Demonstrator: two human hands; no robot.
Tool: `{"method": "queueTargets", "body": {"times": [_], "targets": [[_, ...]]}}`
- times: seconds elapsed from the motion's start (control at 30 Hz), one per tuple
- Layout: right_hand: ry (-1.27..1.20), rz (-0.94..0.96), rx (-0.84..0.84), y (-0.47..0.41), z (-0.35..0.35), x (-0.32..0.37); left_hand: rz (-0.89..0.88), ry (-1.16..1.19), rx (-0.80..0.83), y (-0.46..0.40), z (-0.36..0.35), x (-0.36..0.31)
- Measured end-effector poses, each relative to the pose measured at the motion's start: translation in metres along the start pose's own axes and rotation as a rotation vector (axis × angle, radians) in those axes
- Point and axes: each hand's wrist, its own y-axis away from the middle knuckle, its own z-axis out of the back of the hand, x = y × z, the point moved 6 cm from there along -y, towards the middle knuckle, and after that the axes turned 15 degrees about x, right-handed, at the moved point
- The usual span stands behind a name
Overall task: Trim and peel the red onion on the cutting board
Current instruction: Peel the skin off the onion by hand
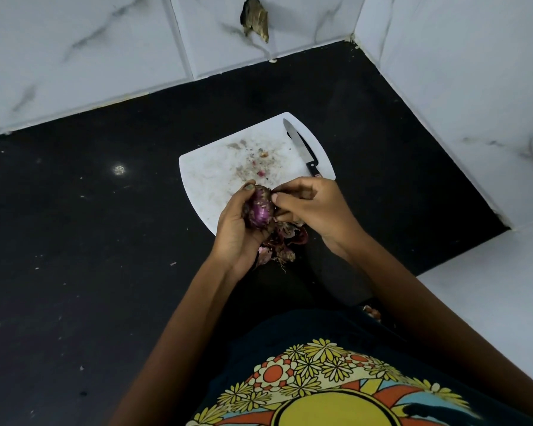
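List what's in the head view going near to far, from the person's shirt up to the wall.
Flower-print shirt → pile of onion peels → red onion, held in the left hand while the right hand picks at it → white cutting board → knife → marbled wall tiles.

The bench (90, 241) is black stone, polished enough to throw back a spot of light. The wall tiles (74, 56) are glossy white with grey marble veining. The cutting board (210, 176) looks like smooth white plastic, speckled with bits. The knife (300, 147) has a bright metal blade and a black handle. The onion (260, 210) shows shiny purple flesh; the peels (285, 238) look dry and papery.
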Motion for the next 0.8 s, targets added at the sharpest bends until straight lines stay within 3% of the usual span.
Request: {"method": "queueTargets", "body": {"times": [0.17, 0.57, 0.8], "targets": [[0.137, -0.051, -0.007, 0.0006, -0.0051, -0.0023, -0.041, 0.004, -0.066, -0.0005, 0.0023, 0.0014], [-0.071, -0.032, 0.008, 0.0011, -0.0028, -0.0064, 0.007, 0.078, 0.009, -0.0016, 0.0019, 0.0051], [0.009, -0.001, 0.021, 0.0012, -0.0066, -0.0045, 0.023, 0.107, 0.027, -0.0018, -0.0004, 0.0047]]}}
